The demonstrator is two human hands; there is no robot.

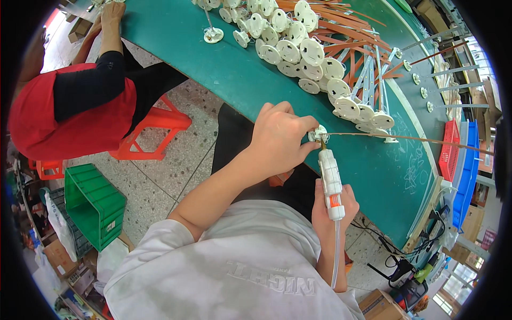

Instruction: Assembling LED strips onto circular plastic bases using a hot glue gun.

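Observation:
My left hand pinches a small white round plastic base between thumb and fingers, just over the near edge of the green table. A long thin brown strip runs from that base to the right across the tabletop. Wrapped round the handle of a white hot glue gun, my right hand holds it with the nozzle pointing up. The nozzle tip meets the base or sits very close to it. A clear glue stick trails from the gun's rear end.
A heap of white discs with brown and metal strips covers the far side of the green table. Red and blue trays hang at the right. At left, a person in red sits near a green crate.

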